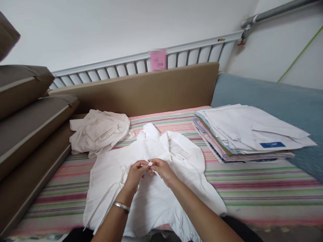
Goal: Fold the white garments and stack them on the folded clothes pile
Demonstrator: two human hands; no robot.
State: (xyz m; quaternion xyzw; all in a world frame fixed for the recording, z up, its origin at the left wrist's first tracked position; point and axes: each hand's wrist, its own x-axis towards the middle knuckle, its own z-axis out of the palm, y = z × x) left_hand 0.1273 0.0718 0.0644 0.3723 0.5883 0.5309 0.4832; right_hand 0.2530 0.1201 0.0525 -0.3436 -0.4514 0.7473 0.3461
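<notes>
A white garment (113, 171) with long thin ties lies spread out in front of me. Over its middle, my left hand (137, 171) is closed, thumb and fingers pinched together. My right hand (161, 168) meets it there in a similar pinch. Between the fingertips shows a small white end of cloth (150, 164), seemingly part of the garment; whether it is a tie or an edge I cannot tell. A loose tie (102, 201) runs down beside my left forearm. The fingers hide most of what they grip.
A crumpled off-white cloth (101, 129) lies at the back left, near stacked brown cushions (32, 117). To the right is a pile of folded clothes (252, 127), a white one on top. Under everything is a striped sheet (252, 188). A brown padded board (151, 90) stands before a radiator (93, 75).
</notes>
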